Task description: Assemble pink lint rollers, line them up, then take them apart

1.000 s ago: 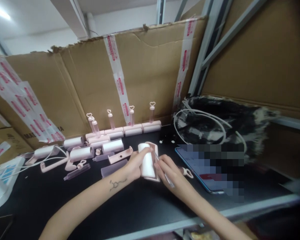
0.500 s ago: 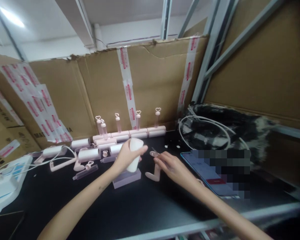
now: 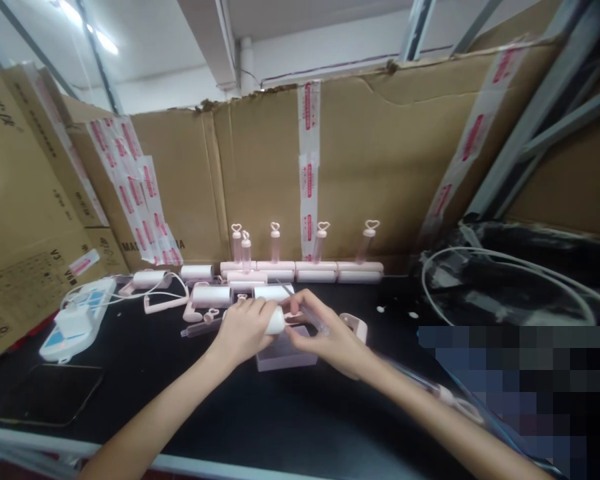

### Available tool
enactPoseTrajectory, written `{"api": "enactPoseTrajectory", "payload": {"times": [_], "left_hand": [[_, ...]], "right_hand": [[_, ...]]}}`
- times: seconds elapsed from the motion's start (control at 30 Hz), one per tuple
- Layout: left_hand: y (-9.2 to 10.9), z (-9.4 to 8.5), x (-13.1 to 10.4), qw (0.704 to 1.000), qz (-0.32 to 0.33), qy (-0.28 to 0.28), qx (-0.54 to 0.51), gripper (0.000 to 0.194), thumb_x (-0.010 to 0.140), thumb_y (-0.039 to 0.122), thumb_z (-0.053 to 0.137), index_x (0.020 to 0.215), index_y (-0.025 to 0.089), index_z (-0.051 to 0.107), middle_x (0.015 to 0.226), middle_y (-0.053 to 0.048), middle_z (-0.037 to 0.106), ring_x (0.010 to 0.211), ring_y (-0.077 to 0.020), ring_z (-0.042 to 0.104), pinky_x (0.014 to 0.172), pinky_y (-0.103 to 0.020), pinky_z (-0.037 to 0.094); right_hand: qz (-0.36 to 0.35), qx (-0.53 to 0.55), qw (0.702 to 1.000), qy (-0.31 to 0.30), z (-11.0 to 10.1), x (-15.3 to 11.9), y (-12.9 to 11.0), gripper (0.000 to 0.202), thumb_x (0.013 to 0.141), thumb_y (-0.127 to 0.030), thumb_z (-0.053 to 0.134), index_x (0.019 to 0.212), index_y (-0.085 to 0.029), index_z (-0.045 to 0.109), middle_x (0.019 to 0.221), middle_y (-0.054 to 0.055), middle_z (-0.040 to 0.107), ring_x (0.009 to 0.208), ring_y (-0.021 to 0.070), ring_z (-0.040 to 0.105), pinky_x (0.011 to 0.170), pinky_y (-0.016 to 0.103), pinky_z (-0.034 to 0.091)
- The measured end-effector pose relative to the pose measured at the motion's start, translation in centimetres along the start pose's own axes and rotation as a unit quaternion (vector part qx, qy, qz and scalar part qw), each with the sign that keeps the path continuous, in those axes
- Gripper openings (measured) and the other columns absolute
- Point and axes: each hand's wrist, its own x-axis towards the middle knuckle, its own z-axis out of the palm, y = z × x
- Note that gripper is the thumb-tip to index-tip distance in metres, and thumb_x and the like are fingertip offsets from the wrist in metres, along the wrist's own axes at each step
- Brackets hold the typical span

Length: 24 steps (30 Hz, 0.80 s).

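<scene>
My left hand [image 3: 247,328] is wrapped around a white cylinder [image 3: 275,322], its rounded end facing right. At that end, my right hand [image 3: 327,333] pinches a small pale pink piece [image 3: 294,319], which meets or nearly meets the cylinder. A thin-shafted tool with a clear handle [image 3: 316,320], looking like a screwdriver, also lies in my right hand, shaft pointing up and left. Below both hands sits a pale purple box [image 3: 287,361]. A pale pink part [image 3: 357,327] rests behind my right hand, partly hidden by it.
Behind stand several clear tubes with heart-shaped tops [image 3: 370,241] among pink-and-white cylinders [image 3: 316,276]. On the left are a power strip [image 3: 93,297] with cables and a dark phone [image 3: 50,393]. White cable coils [image 3: 505,257] lie right; cardboard [image 3: 260,167] walls the back.
My right hand has left the pink part on the table and come up to the white cylinder's end. My left hand has tipped the cylinder over toward the right. The view has swung.
</scene>
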Motion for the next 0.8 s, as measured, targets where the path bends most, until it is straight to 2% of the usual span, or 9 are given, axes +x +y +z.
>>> {"api": "enactPoseTrajectory", "payload": {"times": [0.13, 0.23, 0.33, 0.4, 0.47, 0.53, 0.63, 0.7, 0.8], "left_hand": [[-0.1, 0.4, -0.4, 1.0, 0.011, -0.006, -0.002, 0.024, 0.075, 0.017, 0.057, 0.099, 0.016, 0.055, 0.095, -0.009, 0.065, 0.087, -0.0249, 0.062, 0.075, -0.034, 0.048], [-0.3, 0.5, -0.4, 0.999, -0.011, -0.012, -0.033, 0.026, 0.075, 0.02, 0.059, 0.1, 0.017, 0.055, 0.096, -0.008, 0.066, 0.087, -0.0241, 0.063, 0.073, -0.032, 0.048], [-0.9, 0.1, -0.4, 0.992, -0.09, 0.001, -0.086, 0.025, 0.076, 0.029, 0.061, 0.099, 0.019, 0.054, 0.094, -0.006, 0.066, 0.087, -0.024, 0.064, 0.069, -0.029, 0.047], [-1.4, -0.6, -0.3, 0.979, -0.153, 0.039, -0.13, 0.029, 0.076, 0.036, 0.062, 0.099, 0.02, 0.053, 0.093, -0.005, 0.066, 0.088, -0.0245, 0.064, 0.07, -0.03, 0.047], [-1.6, -1.3, 0.0, 0.959, -0.19, 0.085, -0.195, 0.035, 0.072, 0.037, 0.065, 0.099, 0.02, 0.052, 0.091, -0.004, 0.065, 0.086, -0.0234, 0.063, 0.072, -0.03, 0.047], [-1.3, -1.8, 0.4, 0.935, -0.193, 0.107, -0.279, 0.036, 0.07, 0.032, 0.066, 0.099, 0.019, 0.051, 0.088, -0.002, 0.064, 0.082, -0.02, 0.062, 0.072, -0.028, 0.047], [-0.3, -1.8, 1.1, 0.896, -0.183, 0.091, -0.393, 0.03, 0.071, 0.025, 0.062, 0.098, 0.019, 0.05, 0.086, 0.0, 0.062, 0.082, -0.0169, 0.061, 0.074, -0.025, 0.046], [0.6, -1.2, 1.6, 0.872, -0.179, 0.075, -0.45, 0.029, 0.073, 0.027, 0.062, 0.099, 0.019, 0.051, 0.091, -0.001, 0.063, 0.088, -0.0173, 0.06, 0.08, -0.026, 0.046], [1.4, 0.1, 1.9, 0.842, -0.173, 0.075, -0.506, 0.033, 0.074, 0.03, 0.064, 0.102, 0.018, 0.051, 0.097, -0.003, 0.062, 0.093, -0.018, 0.06, 0.085, -0.027, 0.045]], "right_hand": [[0.005, -0.044, 0.999, 0.023, 0.6, -0.2, 0.3, 0.022, 0.069, -0.011, 0.053, 0.083, -0.021, 0.041, 0.084, -0.001, 0.053, 0.077, 0.0132, 0.052, 0.078, 0.029, 0.044], [0.006, -0.048, 0.998, 0.03, 0.0, -0.3, -0.1, 0.022, 0.067, -0.01, 0.054, 0.081, -0.021, 0.042, 0.085, 0.0, 0.055, 0.079, 0.0142, 0.053, 0.077, 0.028, 0.044], [0.026, -0.038, 0.999, 0.009, -1.7, -0.4, -0.7, 0.005, 0.079, -0.019, 0.052, 0.079, -0.02, 0.047, 0.087, 0.003, 0.06, 0.083, 0.0168, 0.057, 0.077, 0.029, 0.044], [0.051, -0.048, 0.997, -0.015, -2.9, -0.4, -1.0, 0.012, 0.088, -0.029, 0.045, 0.083, -0.019, 0.051, 0.085, 0.004, 0.063, 0.084, 0.0182, 0.06, 0.079, 0.031, 0.045], [0.076, -0.04, 0.996, -0.018, -3.8, -0.2, -1.0, 0.02, 0.092, -0.038, 0.042, 0.094, -0.02, 0.051, 0.078, 0.002, 0.063, 0.076, 0.0169, 0.062, 0.076, 0.031, 0.047], [0.084, -0.007, 0.996, 0.02, -4.5, 0.2, -1.1, 0.023, 0.093, -0.044, 0.041, 0.094, -0.021, 0.046, 0.069, -0.003, 0.06, 0.059, 0.0127, 0.059, 0.064, 0.027, 0.047], [0.053, 0.038, 0.993, 0.102, -5.2, 1.3, -1.9, 0.032, 0.092, -0.051, 0.04, 0.08, -0.021, 0.043, 0.056, -0.006, 0.055, 0.038, 0.0073, 0.047, 0.042, 0.021, 0.037], [0.026, 0.069, 0.987, 0.142, -5.4, 1.9, -2.7, 0.037, 0.091, -0.053, 0.04, 0.076, -0.02, 0.045, 0.05, -0.005, 0.055, 0.033, 0.0069, 0.044, 0.035, 0.02, 0.032], [0.002, 0.126, 0.974, 0.188, -5.2, 2.2, -3.2, 0.039, 0.091, -0.052, 0.04, 0.072, -0.02, 0.048, 0.046, -0.004, 0.055, 0.032, 0.0083, 0.046, 0.033, 0.02, 0.033]]}}
